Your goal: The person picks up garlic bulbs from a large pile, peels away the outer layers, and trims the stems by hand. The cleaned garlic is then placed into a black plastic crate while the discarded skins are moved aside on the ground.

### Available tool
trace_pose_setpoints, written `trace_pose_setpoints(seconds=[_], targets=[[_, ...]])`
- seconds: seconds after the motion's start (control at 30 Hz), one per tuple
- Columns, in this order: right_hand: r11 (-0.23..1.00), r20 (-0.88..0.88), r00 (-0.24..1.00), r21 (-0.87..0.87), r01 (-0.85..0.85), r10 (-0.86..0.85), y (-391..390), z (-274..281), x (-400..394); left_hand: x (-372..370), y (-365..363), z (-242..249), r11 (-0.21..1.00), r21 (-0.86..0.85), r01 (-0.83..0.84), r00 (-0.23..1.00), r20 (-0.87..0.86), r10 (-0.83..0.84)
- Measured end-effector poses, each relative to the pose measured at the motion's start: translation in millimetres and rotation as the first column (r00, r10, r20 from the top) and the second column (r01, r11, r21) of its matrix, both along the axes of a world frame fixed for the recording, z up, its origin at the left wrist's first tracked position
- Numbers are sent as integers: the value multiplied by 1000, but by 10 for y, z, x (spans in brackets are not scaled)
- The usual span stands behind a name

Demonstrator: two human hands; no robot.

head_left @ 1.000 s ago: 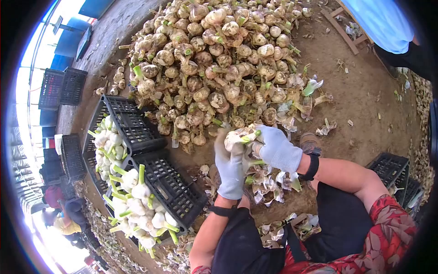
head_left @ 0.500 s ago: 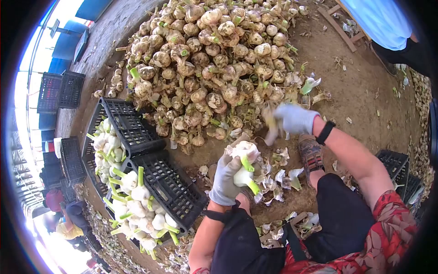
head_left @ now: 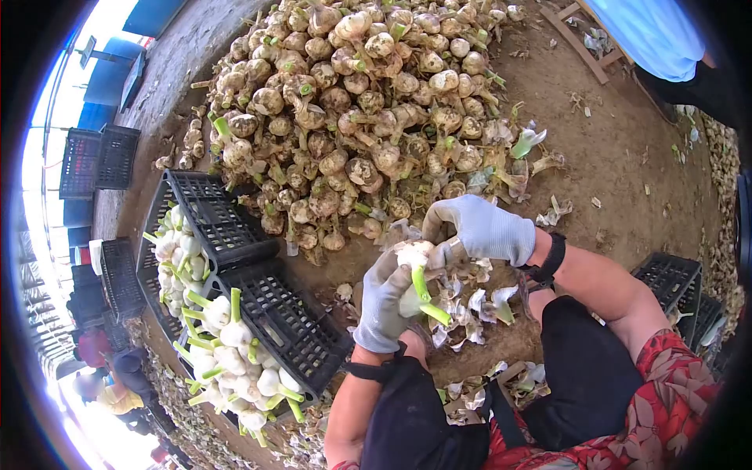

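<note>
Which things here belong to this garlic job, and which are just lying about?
Likely in the job: left hand; held garlic; right hand beside it; dirty garlic pile; black crates of white garlic.

Likely lying about: loose skins; wooden frame; far crates.

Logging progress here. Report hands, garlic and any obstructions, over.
Left hand gripping garlic, green stems showing. Right hand close beside it, exact contact unclear. Nothing seen blocking the hands; loose skins on the ground below.

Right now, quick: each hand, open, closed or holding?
Left hand: closed, holding garlic with green stems.
Right hand: fingers curled at the garlic; can't tell whether it grips.
</note>
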State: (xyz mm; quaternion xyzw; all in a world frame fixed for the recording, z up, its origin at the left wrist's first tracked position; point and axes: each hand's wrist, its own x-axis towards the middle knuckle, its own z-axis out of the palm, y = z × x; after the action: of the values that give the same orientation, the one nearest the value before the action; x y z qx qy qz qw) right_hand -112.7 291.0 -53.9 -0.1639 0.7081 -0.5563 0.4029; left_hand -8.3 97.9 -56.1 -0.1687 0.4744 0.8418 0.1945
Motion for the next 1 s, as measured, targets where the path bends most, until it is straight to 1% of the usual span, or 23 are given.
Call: trace_pose_setpoints(seconds=[0.07,0.13,0.17,0.23,0.27,0.37,0.4,0.43,0.47,0.5,0.53,0.57,0.63,0.67,0.73,0.77,0.8,0.83,0.87,0.9,0.93,0.97,1.0], targets=[[1000,197,980,0,18,-18,9,-1,-17,7,-12,-22,1000,23,18,1000,14,-18],[998,307,951,-46,42,-26,14,-41,-40,43,-61,-109,996,69,53,998,31,-55],[996,362,932,-68,56,-28,17,-70,-40,45,-63,-117,995,93,35,998,55,-41],[987,433,896,-72,147,-101,42,-138,-17,44,-55,-132,989,145,-2,994,104,-13],[979,465,875,-72,190,-135,58,-153,-13,32,-31,-98,991,134,-3,996,87,-9],[982,366,922,-81,169,-129,84,-15,83,21,-54,-131,996,88,16,997,80,-23],[987,234,962,-41,153,-140,86,129,120,10,-50,-124,996,84,3,996,89,-10],[990,-94,986,-25,138,-140,63,122,167,-1,-39,-104,997,80,-9,995,98,1],[992,-411,904,-5,129,-120,43,100,218,-7,-27,-84,997,76,-20,994,107,12],[992,-684,725,16,127,-82,20,85,273,-8,-13,-70,999,43,-7,995,101,2],[984,-691,719,64,164,-75,-22,91,334,-4,2,-56,1000,8,6,995,96,-7],[983,-705,709,117,140,-17,-35,109,332,2,9,-39,999,-28,18,996,91,-15],[970,-721,686,224,95,99,-52,173,324,14,16,13,1000,-12,16,996,87,-15],[975,-727,684,184,123,51,-66,146,318,13,20,25,1000,-3,15,996,84,-15],[978,-734,678,108,178,-43,-98,19,310,-2,-33,-23,992,-94,85,994,74,-78],[973,-645,759,108,203,-86,-100,-30,275,-26,-34,-10,983,-137,119,991,72,-110],[967,-548,826,112,227,-131,-96,-79,209,-20,65,22,998,-56,5,999,33,-3],[961,-443,879,120,251,-175,-89,-140,155,-20,71,11,999,-15,33,999,-2,-33],[956,-445,883,162,245,-151,-87,-228,126,-18,76,-5,998,26,64,997,-38,-63],[967,-396,918,222,126,-28,-67,-270,123,-18,84,-17,993,65,96,993,-76,-91],[962,-339,936,275,1,96,-52,-290,118,-10,113,-20,997,46,59,995,-84,-55],[940,-275,936,318,-127,220,-53,-311,114,-7,100,-44,997,34,64,995,-75,-61],[826,-189,875,462,-322,447,-83,-331,130,-2,66,-85,998,21,66,996,-65,-65]])
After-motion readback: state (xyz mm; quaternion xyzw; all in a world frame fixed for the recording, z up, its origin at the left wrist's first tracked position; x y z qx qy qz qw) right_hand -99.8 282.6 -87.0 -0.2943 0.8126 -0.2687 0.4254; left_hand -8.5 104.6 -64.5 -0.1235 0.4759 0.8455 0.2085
